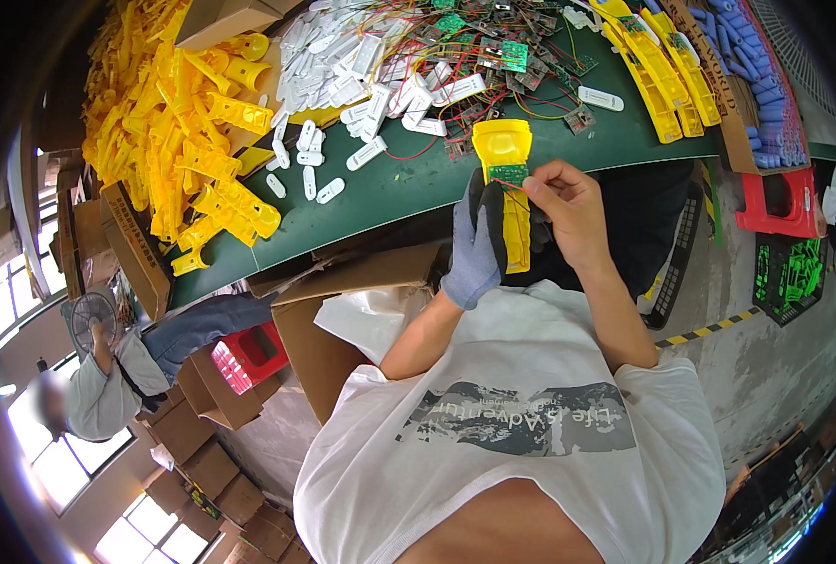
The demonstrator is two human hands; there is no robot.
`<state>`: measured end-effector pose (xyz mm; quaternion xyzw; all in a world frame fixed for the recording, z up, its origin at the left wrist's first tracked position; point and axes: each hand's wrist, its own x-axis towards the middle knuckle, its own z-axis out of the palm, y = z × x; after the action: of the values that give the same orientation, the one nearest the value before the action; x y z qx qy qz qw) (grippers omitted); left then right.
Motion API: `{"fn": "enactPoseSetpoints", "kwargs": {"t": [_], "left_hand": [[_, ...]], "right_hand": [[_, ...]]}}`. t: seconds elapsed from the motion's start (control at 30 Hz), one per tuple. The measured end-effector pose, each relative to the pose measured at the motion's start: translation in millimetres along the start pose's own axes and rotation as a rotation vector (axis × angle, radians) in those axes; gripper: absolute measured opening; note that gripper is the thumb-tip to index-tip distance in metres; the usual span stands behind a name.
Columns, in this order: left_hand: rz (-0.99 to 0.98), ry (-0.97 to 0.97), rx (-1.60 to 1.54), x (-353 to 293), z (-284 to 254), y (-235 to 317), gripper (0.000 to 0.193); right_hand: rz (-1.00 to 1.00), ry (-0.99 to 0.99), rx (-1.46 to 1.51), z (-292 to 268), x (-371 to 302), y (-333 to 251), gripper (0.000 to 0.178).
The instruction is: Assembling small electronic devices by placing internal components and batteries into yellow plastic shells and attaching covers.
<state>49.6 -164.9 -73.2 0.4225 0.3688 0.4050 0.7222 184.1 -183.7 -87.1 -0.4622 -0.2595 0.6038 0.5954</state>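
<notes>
Green tbl (380,193), yellow pcs (150,117), white pcs (319,70), wired PCBs (515,56), prob. tangled

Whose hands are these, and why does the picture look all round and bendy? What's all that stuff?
There's no robot here, just a person. A wide, round-seeing camera on their head looks down, so straight edges bend. The left hand wears a grey glove and holds a long yellow casing. The bare right hand pinches a thin red wire by a small green board in that casing. On the green table lie heaps of yellow parts, white pieces and more circuit boards with wires.
</notes>
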Motion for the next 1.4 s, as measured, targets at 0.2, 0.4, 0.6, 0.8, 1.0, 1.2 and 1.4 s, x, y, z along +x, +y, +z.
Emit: {"fn": "enactPoseSetpoints", "kwargs": {"t": [0.2,0.4,0.6,0.8,1.0,1.2,1.4], "left_hand": [[0.162,0.075,0.275,1,-3,-8,0.026],[0.056,-0.026,0.273,-6,-20,-12,0.035],[0.108,-0.106,0.196,-3,-8,11,0.027],[-0.279,-0.186,-0.191,1,-15,18,0.038],[-0.217,-0.241,0.039,-7,-23,17,0.045],[-0.139,0.019,0.034,-12,-26,-16,0.024],[-0.234,0.167,-0.064,-18,-12,-6,0.024]], "right_hand": [[-0.285,-0.005,-0.177,10,-7,4,0.011],[-0.224,-0.014,-0.377,13,-12,2,0.011],[-0.351,-0.016,-0.185,16,-21,5,0.010],[-0.286,0.004,-0.253,4,-19,-4,0.010],[-0.341,0.004,-0.475,-3,-22,-10,0.010],[-0.378,-0.126,-0.650,4,-18,-14,0.009],[-0.407,-0.174,-0.806,-9,-2,-40,0.008]]}}
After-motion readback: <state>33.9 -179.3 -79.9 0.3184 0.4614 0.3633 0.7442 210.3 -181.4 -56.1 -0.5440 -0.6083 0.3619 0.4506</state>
